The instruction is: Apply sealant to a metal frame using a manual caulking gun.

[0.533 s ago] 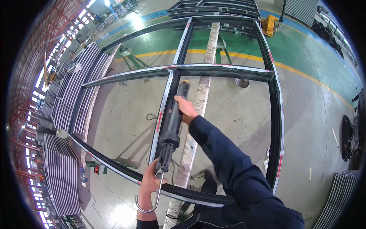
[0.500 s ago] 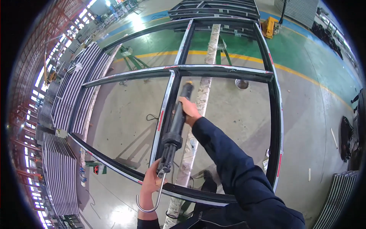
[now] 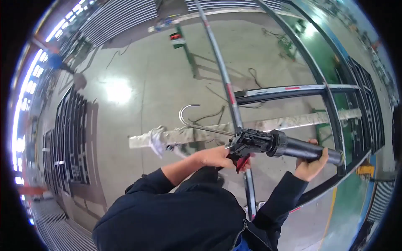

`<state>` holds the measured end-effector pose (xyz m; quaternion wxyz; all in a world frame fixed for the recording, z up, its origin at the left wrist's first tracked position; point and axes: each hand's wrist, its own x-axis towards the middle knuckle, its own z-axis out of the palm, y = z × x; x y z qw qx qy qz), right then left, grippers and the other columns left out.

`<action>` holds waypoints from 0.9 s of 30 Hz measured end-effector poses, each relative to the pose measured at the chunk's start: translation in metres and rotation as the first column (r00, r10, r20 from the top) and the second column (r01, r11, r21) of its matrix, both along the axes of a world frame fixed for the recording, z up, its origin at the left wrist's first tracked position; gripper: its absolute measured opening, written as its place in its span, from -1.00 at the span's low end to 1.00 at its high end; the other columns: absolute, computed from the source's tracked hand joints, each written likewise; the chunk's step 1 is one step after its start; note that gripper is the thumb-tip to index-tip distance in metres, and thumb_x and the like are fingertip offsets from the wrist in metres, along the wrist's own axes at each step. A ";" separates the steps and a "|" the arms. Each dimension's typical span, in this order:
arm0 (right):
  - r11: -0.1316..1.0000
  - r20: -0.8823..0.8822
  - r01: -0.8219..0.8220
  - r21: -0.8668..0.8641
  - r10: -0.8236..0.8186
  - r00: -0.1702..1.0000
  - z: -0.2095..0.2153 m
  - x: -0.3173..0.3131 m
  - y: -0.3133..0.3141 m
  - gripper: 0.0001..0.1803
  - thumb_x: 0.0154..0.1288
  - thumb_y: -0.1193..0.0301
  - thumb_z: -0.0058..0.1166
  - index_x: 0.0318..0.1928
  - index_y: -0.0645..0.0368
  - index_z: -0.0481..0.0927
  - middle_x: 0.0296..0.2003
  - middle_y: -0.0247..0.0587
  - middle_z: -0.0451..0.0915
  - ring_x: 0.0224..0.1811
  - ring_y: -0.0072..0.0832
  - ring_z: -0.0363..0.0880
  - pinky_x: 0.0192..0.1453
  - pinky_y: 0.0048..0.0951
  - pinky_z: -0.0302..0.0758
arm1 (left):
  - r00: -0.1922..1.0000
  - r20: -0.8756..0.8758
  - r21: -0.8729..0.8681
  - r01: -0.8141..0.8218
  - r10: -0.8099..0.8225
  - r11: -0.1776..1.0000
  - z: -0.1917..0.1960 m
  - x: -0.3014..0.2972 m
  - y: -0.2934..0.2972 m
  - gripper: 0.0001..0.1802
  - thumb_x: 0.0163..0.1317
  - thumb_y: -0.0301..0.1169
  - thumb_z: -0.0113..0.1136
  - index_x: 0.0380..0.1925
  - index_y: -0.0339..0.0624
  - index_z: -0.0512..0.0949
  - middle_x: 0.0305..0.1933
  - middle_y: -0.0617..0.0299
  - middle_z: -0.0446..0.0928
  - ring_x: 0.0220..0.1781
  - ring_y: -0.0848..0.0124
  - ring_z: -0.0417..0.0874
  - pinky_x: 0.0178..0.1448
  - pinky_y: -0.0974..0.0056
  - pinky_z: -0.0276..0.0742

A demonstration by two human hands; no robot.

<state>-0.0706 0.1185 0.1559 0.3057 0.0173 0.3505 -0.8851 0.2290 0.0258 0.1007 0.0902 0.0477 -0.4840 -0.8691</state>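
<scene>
A black caulking gun (image 3: 293, 149) lies nearly level across my front, its nozzle end toward the right. My left hand (image 3: 218, 157) is closed around its handle, close to a red part (image 3: 242, 163). My right hand (image 3: 312, 166) wraps the barrel near the front end. From the back of the gun a bent metal rod (image 3: 205, 128) sticks out to the left and ends in a hook. Beneath the gun runs a large black frame (image 3: 226, 79) with silvery edges and red marks; the gun hides part of its near rail.
A wrapped beam (image 3: 280, 123) passes under the frame, with a whitish cloth (image 3: 156, 144) hanging on its left end. Green stands (image 3: 188, 54) hold things up behind. Stacked dark frames (image 3: 71, 144) stand at left, a yellow machine part (image 3: 365, 170) at right. Cables lie on the floor.
My view has turned to the left, so the frame now sits to the right. The gun has swung from pointing away to lying crosswise, nozzle right. Both hands keep hold of it.
</scene>
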 end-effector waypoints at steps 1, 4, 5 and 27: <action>0.999 0.028 -0.015 0.031 0.014 0.999 0.000 0.034 0.019 -0.60 0.15 0.20 0.23 -0.16 0.20 0.43 -0.31 -0.08 0.58 -0.23 -0.24 0.56 -0.01 -0.21 0.55 | 0.998 0.003 0.112 -0.068 0.068 0.991 0.006 0.036 0.031 -0.32 0.17 -0.28 0.28 0.25 -0.27 0.27 -0.02 0.14 0.53 -0.02 0.39 0.56 0.13 0.23 0.48; 0.995 0.020 -0.092 -0.032 0.092 0.996 0.010 0.077 0.031 -0.60 0.18 0.19 0.23 -0.14 0.19 0.45 -0.26 -0.09 0.56 -0.16 -0.27 0.55 0.06 -0.19 0.52 | 0.987 -0.012 0.168 -0.153 0.158 0.974 0.006 0.068 0.063 -0.38 0.25 -0.29 0.27 0.23 -0.31 0.28 -0.09 0.13 0.55 -0.04 0.36 0.58 0.08 0.21 0.53; 0.982 0.000 -0.174 -0.070 0.174 0.985 0.012 0.089 0.033 -0.61 0.18 0.18 0.22 -0.14 0.19 0.46 -0.25 -0.10 0.56 -0.15 -0.28 0.54 0.07 -0.18 0.51 | 0.982 0.055 0.165 -0.186 0.179 0.969 0.007 0.081 0.072 -0.42 0.28 -0.30 0.24 0.22 -0.31 0.30 -0.11 0.14 0.55 -0.04 0.36 0.58 0.06 0.21 0.53; 0.676 0.337 -0.668 -0.312 0.736 0.587 0.008 0.602 -0.129 -0.33 0.27 -0.05 -0.01 -0.01 0.42 0.36 -0.02 0.11 0.49 0.17 0.06 0.40 0.28 0.10 0.32 | 0.632 0.361 0.329 -0.774 0.685 0.541 0.049 0.607 0.041 -0.45 0.09 -0.25 0.32 -0.04 -0.45 0.44 -0.25 -0.04 0.57 -0.24 0.08 0.67 -0.11 -0.05 0.64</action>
